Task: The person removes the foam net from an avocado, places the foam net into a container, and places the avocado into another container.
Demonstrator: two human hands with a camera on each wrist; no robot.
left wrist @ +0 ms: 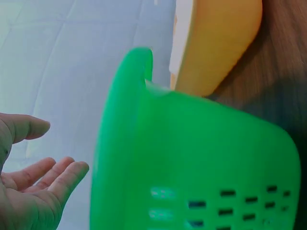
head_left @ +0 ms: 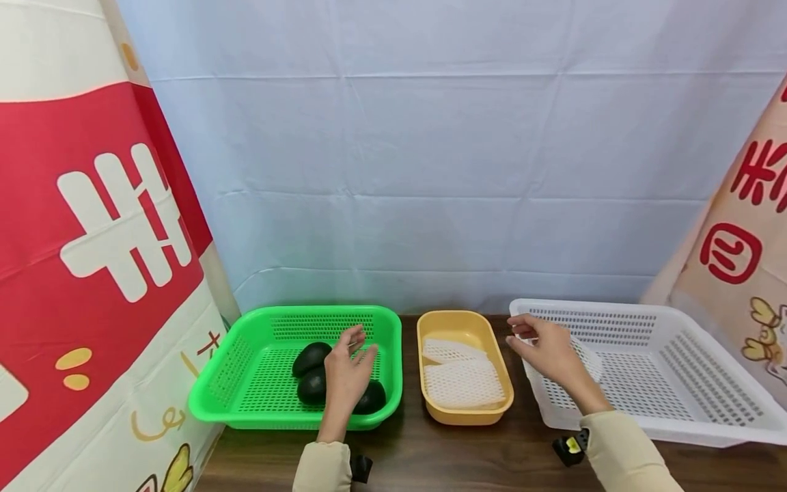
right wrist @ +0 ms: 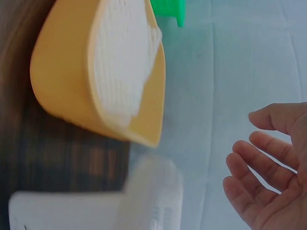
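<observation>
Over the green basket point(head_left: 389, 362) my left hand point(head_left: 348, 369) hovers with thumb and fingers apart, holding nothing. Beneath and beside it lie dark, smooth oval fruits point(head_left: 311, 359) resembling avocados; the hand partly hides them. My right hand point(head_left: 547, 350) is above the left side of the white basket point(head_left: 615, 309), its fingers loosely bent around nothing. Behind that hand, a white netted piece point(head_left: 587, 359) shows in the basket; whether it wraps something cannot be seen. White foam net sleeves point(head_left: 464, 384) lie in the yellow tray point(head_left: 432, 413). Both wrist views show the hands' fingers spread.
The tray stands between the two baskets on a dark wooden table point(head_left: 455, 454). A pale cloth point(head_left: 430, 171) hangs behind them. Printed cloths flank the table, a red and white one point(head_left: 80, 225) at left and a beige one point(head_left: 747, 273) at right.
</observation>
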